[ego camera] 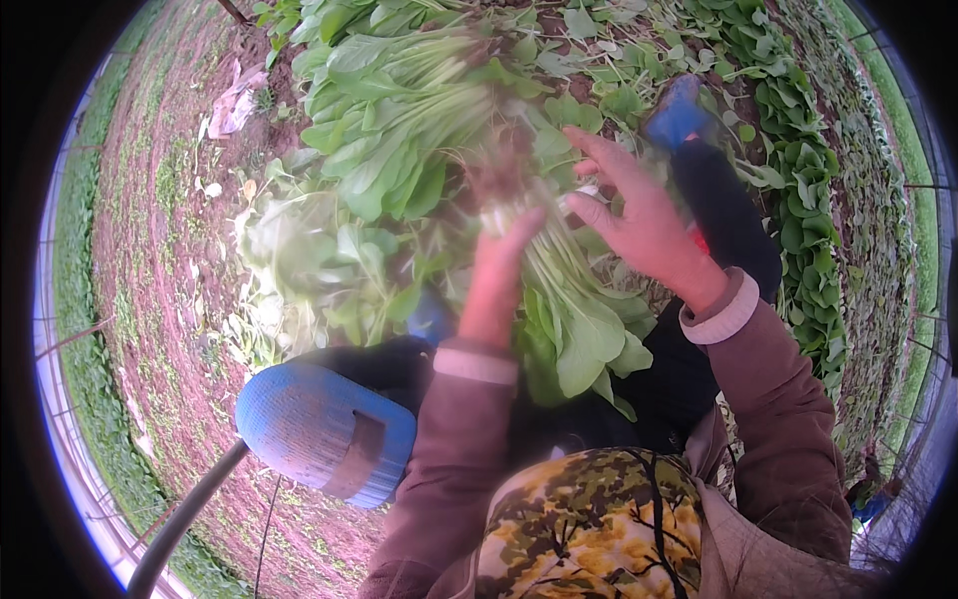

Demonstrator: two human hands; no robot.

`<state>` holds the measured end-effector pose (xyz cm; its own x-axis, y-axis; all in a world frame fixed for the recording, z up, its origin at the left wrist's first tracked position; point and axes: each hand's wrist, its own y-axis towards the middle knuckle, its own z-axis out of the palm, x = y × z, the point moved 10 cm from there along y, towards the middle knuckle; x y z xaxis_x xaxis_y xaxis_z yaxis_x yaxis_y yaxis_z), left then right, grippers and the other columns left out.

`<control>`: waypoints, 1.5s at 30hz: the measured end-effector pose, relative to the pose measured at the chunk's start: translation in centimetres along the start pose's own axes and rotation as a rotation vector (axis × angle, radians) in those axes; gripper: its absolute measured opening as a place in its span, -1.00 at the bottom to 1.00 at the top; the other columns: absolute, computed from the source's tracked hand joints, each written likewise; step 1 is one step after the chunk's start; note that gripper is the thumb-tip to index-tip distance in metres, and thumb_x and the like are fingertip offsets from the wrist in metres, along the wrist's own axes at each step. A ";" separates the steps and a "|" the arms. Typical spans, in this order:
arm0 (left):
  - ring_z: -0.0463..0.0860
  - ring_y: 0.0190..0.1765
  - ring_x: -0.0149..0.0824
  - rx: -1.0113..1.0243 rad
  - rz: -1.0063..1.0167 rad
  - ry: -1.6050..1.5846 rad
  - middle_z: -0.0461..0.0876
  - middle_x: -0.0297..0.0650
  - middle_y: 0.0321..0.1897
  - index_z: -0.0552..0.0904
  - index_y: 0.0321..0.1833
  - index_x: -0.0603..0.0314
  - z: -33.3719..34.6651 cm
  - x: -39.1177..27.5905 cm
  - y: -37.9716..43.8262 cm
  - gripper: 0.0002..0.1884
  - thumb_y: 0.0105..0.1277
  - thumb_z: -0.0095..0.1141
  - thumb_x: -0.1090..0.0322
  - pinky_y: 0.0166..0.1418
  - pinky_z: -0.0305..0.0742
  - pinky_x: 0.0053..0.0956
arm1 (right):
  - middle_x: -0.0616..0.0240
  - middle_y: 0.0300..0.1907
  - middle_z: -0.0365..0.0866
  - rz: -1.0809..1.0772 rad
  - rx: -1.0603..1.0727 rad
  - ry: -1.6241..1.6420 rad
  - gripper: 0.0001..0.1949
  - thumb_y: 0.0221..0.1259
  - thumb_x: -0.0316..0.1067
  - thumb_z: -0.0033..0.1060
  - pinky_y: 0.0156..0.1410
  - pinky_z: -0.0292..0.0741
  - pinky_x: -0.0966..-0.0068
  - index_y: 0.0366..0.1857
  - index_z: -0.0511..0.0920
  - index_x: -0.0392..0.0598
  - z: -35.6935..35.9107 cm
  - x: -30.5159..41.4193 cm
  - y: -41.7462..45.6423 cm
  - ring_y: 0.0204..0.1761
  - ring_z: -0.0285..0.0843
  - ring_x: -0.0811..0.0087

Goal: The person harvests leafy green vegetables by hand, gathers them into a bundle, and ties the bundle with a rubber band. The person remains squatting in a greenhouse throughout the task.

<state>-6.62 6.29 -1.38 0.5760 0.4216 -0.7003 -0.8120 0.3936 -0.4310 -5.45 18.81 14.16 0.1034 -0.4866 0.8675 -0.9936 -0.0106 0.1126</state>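
My left hand (500, 254) is closed around the stems of a bunch of leafy greens (572, 329). The bunch's leaves hang toward my lap, and its soil-covered roots (513, 161) point away from me, blurred. To the right of the stems, my right hand (640, 213) is raised with fingers apart and holds nothing. Just beyond the roots lies a pile of harvested greens (404, 112), leaves to the left and root ends to the right. Loose pale leaves (299, 254), partly blurred, lie left of my left hand.
A blue knee pad (322, 427) with a brown strap sits at my left knee. Blue shoe coverings (677, 116) show on my feet. Growing greens (804, 180) form a row at right. A pinkish plastic bag (236, 101) lies on soil at left. Cut leaves litter the ground ahead.
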 end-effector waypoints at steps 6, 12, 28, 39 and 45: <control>0.61 0.11 -0.22 0.146 0.038 -0.050 0.54 -0.15 0.11 0.36 0.31 0.26 1.9 -0.3 -0.1 -0.44 0.28 0.20 0.29 0.20 0.55 -0.31 | 0.22 0.13 0.55 -0.315 0.106 -0.224 -0.62 0.15 -0.35 0.29 0.15 0.51 0.37 0.11 0.60 0.06 1.7 2.6 2.0 0.05 0.56 0.22; 0.55 0.12 -0.27 0.212 -0.019 -0.054 0.52 -0.20 0.09 0.35 0.31 0.25 2.7 0.0 -0.8 -0.37 0.20 0.29 0.24 0.23 0.45 -0.35 | 0.18 -0.07 0.56 -0.357 0.341 -0.185 -0.75 0.15 -0.33 0.26 0.06 0.48 0.31 -0.08 0.60 -0.05 3.1 2.2 2.9 -0.05 0.55 0.17; 0.61 0.04 -0.22 0.338 -0.111 -0.003 0.56 -0.14 0.06 0.35 0.31 0.28 4.2 1.3 -2.1 -0.24 0.12 0.40 0.07 0.14 0.54 -0.30 | 0.18 -0.30 0.59 -0.119 0.590 -0.106 -0.79 0.12 -0.33 0.27 -0.07 0.49 0.39 -0.24 0.56 -0.20 3.1 0.6 3.0 -0.21 0.58 0.30; 0.58 0.04 -0.31 0.351 -0.172 -0.068 0.55 -0.24 0.02 0.34 0.32 0.24 4.4 1.7 -2.2 -0.30 0.16 0.36 0.20 0.15 0.49 -0.39 | 0.15 -0.36 0.56 -0.073 0.300 -0.023 -0.80 0.17 -0.26 0.27 -0.12 0.46 0.34 -0.33 0.54 -0.18 1.6 -0.7 2.5 -0.26 0.56 0.19; 0.58 0.01 -0.32 0.338 -0.172 -0.039 0.56 -0.25 -0.01 0.39 0.26 0.23 4.5 1.7 -2.1 -0.39 0.18 0.34 0.25 0.13 0.50 -0.41 | 0.16 -0.34 0.54 -0.030 0.274 0.012 -0.82 0.18 -0.28 0.26 -0.12 0.48 0.35 -0.31 0.54 -0.17 1.6 -1.0 2.4 -0.26 0.56 0.23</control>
<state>-3.50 9.87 0.90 0.7098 0.3543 -0.6088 -0.6299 0.7061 -0.3235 -8.01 17.89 12.76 0.1314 -0.4720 0.8717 -0.9653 -0.2611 0.0041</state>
